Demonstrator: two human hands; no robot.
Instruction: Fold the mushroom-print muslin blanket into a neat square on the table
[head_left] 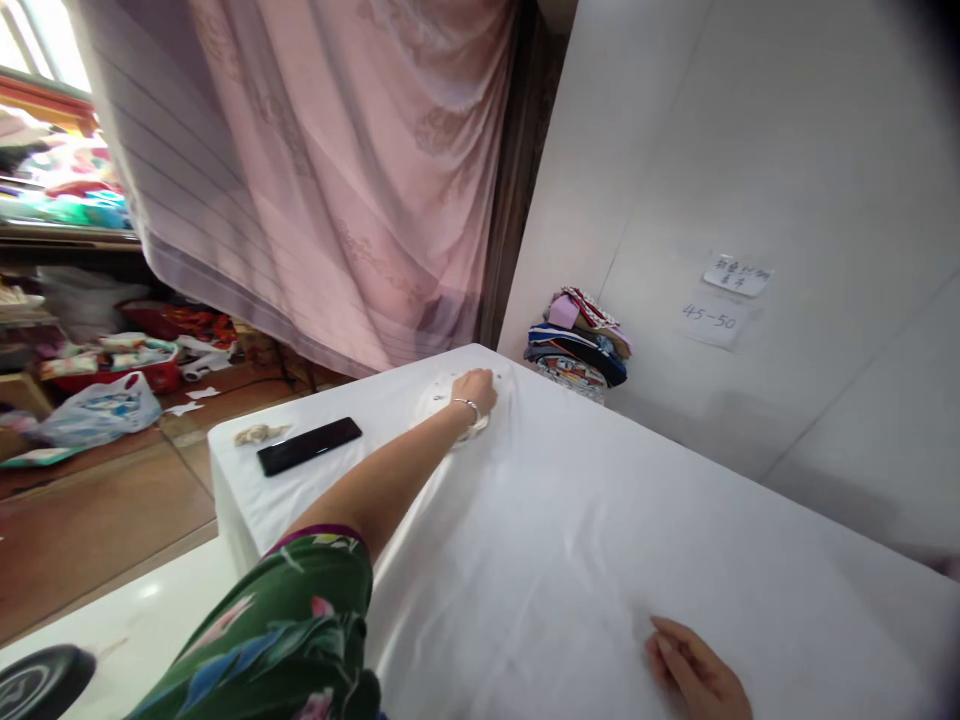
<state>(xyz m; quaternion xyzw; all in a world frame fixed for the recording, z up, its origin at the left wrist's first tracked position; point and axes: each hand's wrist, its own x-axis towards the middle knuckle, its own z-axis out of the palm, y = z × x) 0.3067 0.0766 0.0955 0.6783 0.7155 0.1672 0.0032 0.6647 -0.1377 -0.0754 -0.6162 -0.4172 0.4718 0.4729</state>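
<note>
My left hand, with a bracelet at its wrist, reaches across to the far corner of the white-covered table. It is closed over a small crumpled white cloth with a few dark specks, and its fingertips are hidden from me. Near the right front, my right hand hovers over or rests on the white cover; which of the two I cannot tell. Its fingers are loosely curled with the thumb against them, and nothing shows in them.
A black phone lies near the left edge beside a small beige bundle. Folded clothes are stacked behind the table against the wall. A pink curtain hangs at the back. Bags and a red basket stand on the floor at left.
</note>
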